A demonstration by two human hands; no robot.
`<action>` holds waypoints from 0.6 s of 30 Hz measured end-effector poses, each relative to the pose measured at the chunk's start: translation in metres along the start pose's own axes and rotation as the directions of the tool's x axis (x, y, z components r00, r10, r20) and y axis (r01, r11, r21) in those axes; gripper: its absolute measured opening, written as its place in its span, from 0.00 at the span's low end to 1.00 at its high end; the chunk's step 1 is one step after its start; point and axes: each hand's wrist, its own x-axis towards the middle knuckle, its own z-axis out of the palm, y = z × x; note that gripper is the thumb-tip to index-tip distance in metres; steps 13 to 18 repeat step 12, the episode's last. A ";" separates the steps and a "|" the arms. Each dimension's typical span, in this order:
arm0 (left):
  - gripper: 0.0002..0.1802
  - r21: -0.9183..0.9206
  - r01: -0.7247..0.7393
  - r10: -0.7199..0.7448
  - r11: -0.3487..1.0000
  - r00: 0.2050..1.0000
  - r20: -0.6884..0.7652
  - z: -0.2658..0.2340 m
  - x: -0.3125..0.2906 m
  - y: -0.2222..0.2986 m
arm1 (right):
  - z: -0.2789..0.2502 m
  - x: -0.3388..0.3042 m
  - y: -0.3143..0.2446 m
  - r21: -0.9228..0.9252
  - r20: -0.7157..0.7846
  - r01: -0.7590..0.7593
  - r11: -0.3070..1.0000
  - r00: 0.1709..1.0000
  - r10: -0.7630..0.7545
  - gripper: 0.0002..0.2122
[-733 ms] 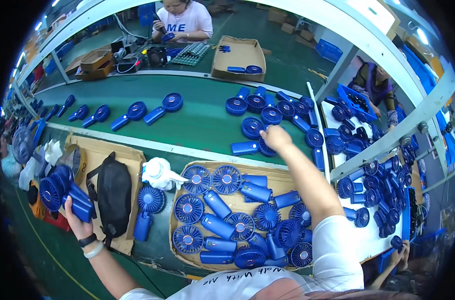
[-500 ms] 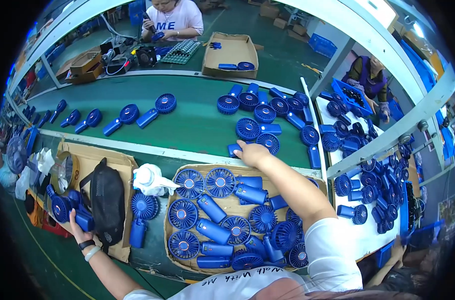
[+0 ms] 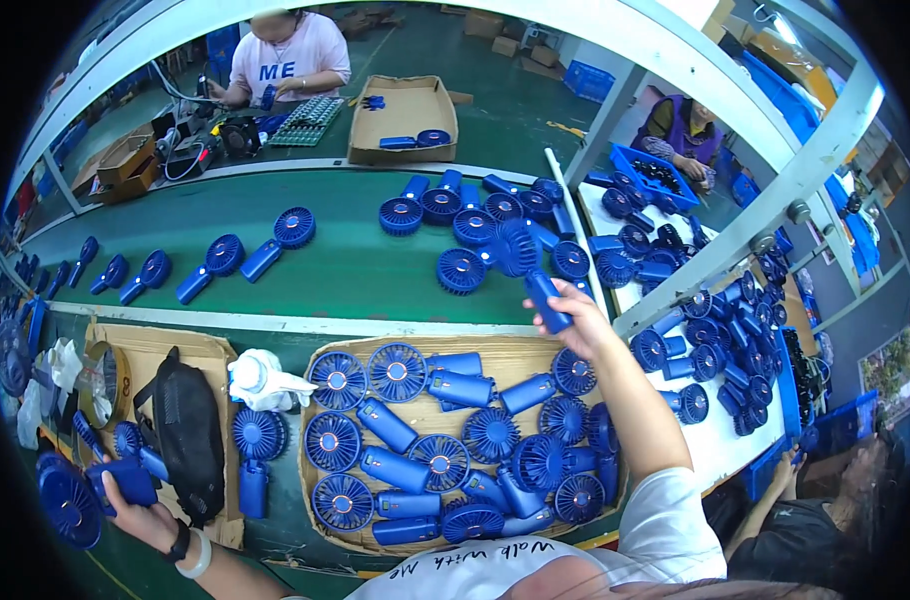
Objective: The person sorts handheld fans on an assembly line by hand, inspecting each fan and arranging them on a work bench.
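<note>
head view. right hand (image 3: 575, 318) was closed around the handle of a blue handheld fan (image 3: 531, 268), fingers wrapped tight, fan head up, lifted over the near edge of the green conveyor belt (image 3: 355, 270). left hand (image 3: 145, 512) gripped another blue fan (image 3: 80, 495) at the near left, fingers curled on its handle. cardboard tray (image 3: 520, 352) between the arms held roughly twenty fans, packed touching. five fans lay in a spaced row on the left of the belt; a dense cluster sat far right. black pouch (image 3: 187, 435) lay left of the tray.
</note>
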 end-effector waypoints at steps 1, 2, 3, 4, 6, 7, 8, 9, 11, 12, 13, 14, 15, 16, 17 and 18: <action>0.30 -0.137 0.089 -0.063 0.987 0.981 0.184 0.023 -0.026 0.017 | 0.016 -0.018 -0.005 0.306 0.182 -0.055 0.951 0.983 -0.002 0.23; 0.32 -0.294 0.225 -0.076 0.929 0.893 0.444 0.042 -0.047 0.026 | 0.023 -0.031 -0.003 0.411 0.312 -0.046 0.910 0.946 -0.093 0.25; 0.34 -0.394 0.384 -0.027 0.835 0.743 0.668 0.058 -0.064 0.036 | 0.031 -0.040 -0.001 0.492 0.410 -0.096 0.865 0.903 -0.133 0.28; 0.37 -0.380 0.527 0.012 0.760 0.573 0.819 0.076 -0.077 0.044 | 0.040 -0.048 -0.001 0.536 0.463 -0.148 0.831 0.875 -0.143 0.30; 0.42 -0.286 0.712 -0.033 0.641 0.398 0.917 0.117 -0.109 0.055 | 0.060 -0.057 0.002 0.538 0.524 -0.166 0.826 0.834 -0.174 0.28; 0.43 -0.248 0.764 -0.028 0.596 0.329 0.944 0.138 -0.121 0.040 | 0.059 -0.061 0.004 0.525 0.510 -0.147 0.838 0.843 -0.171 0.28; 0.43 -0.225 0.797 -0.045 0.561 0.301 0.953 0.159 -0.140 0.031 | 0.054 -0.067 0.004 0.508 0.488 -0.099 0.856 0.852 -0.191 0.29; 0.43 -0.174 0.809 -0.105 0.561 0.278 0.955 0.170 -0.151 0.030 | 0.052 -0.067 0.004 0.515 0.488 -0.095 0.852 0.849 -0.200 0.29; 0.43 -0.101 0.846 -0.064 0.523 0.157 0.985 0.191 -0.167 0.026 | 0.050 -0.063 0.009 0.485 0.471 -0.120 0.866 0.870 -0.143 0.31; 0.43 -0.050 0.869 -0.065 0.493 0.094 0.993 0.198 -0.175 0.023 | 0.046 -0.062 0.011 0.424 0.436 -0.075 0.902 0.890 -0.132 0.32; 0.43 -0.050 0.869 -0.065 0.493 0.094 0.993 0.198 -0.175 0.023 | 0.046 -0.062 0.011 0.424 0.436 -0.075 0.902 0.890 -0.132 0.32; 0.43 -0.050 0.869 -0.065 0.493 0.094 0.993 0.198 -0.175 0.023 | 0.046 -0.062 0.011 0.424 0.436 -0.075 0.902 0.890 -0.132 0.32; 0.43 -0.050 0.869 -0.065 0.493 0.094 0.993 0.198 -0.175 0.023 | 0.046 -0.062 0.011 0.424 0.436 -0.075 0.902 0.890 -0.132 0.32; 0.43 -0.050 0.869 -0.065 0.493 0.094 0.993 0.198 -0.175 0.023 | 0.046 -0.062 0.011 0.424 0.436 -0.075 0.902 0.890 -0.132 0.32; 0.43 -0.050 0.869 -0.065 0.493 0.094 0.993 0.198 -0.175 0.023 | 0.046 -0.062 0.011 0.424 0.436 -0.075 0.902 0.890 -0.132 0.32; 0.43 -0.050 0.869 -0.065 0.493 0.094 0.993 0.198 -0.175 0.023 | 0.046 -0.062 0.011 0.424 0.436 -0.075 0.902 0.890 -0.132 0.32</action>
